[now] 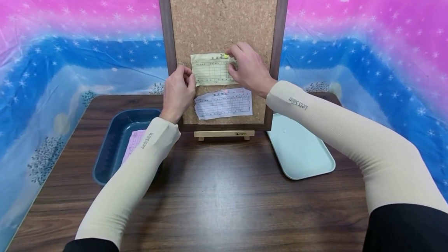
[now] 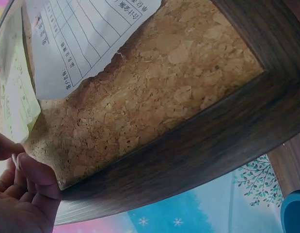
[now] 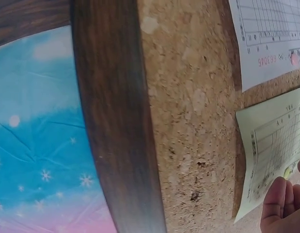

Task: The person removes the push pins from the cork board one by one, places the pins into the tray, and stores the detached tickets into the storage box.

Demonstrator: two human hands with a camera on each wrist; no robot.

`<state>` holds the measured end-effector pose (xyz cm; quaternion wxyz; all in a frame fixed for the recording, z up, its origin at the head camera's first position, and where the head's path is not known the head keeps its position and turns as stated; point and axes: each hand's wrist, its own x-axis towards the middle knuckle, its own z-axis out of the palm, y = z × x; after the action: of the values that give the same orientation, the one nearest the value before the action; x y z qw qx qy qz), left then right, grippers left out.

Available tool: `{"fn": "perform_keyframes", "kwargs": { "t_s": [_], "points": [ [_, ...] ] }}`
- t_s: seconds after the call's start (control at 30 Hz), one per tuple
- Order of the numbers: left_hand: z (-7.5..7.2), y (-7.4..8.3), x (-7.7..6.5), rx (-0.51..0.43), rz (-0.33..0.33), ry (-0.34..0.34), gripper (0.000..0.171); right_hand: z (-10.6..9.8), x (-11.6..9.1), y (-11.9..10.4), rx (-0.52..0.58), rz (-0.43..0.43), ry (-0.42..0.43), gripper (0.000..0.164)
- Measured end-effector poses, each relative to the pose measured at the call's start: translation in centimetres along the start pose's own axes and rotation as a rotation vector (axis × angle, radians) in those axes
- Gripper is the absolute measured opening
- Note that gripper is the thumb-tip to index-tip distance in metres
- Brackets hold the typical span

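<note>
A pale yellow printed slip lies against a framed cork board. My right hand pinches a small yellow push pin at the slip's top edge; the right wrist view shows this yellow pin by the fingertips. At the slip's left edge, my left hand has thumb and forefinger together on the paper. The left wrist view shows this left hand with its other fingers curled. Below hangs a white printed slip with a pink pin at its top.
The board leans on a small wooden easel on a dark wooden table. To the left stands a blue tray with a pink slip inside. A pale green tray lies to the right. Behind hangs a patterned cloth.
</note>
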<state>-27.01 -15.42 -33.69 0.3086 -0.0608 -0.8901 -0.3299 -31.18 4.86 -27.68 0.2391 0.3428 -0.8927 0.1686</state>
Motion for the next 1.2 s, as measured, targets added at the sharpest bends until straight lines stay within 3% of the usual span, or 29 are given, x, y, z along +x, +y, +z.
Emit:
{"fn": "perform_keyframes", "kwargs": {
  "t_s": [0.3, 0.63, 0.87, 1.2],
  "points": [
    [-0.1, 0.1, 0.2, -0.011, 0.037, 0.052, 0.018, -0.1, 0.9, -0.1, -0.001, 0.012, -0.017, 0.022],
    [-0.3, 0.5, 0.4, -0.002, 0.011, 0.032, 0.018, 0.0, 1.5, -0.4, -0.011, 0.056, -0.04, 0.018],
    [-0.4, 0.6, 0.5, -0.003, 0.0, 0.02, 0.016, 0.1, 2.2, -1.0, -0.03, 0.145, -0.076, 0.011],
    [-0.4, 0.4, 0.4, -0.005, 0.025, 0.06, 0.014, 0.3, 2.6, -1.7, -0.08, 0.208, -0.079, 0.009]
  ]
}}
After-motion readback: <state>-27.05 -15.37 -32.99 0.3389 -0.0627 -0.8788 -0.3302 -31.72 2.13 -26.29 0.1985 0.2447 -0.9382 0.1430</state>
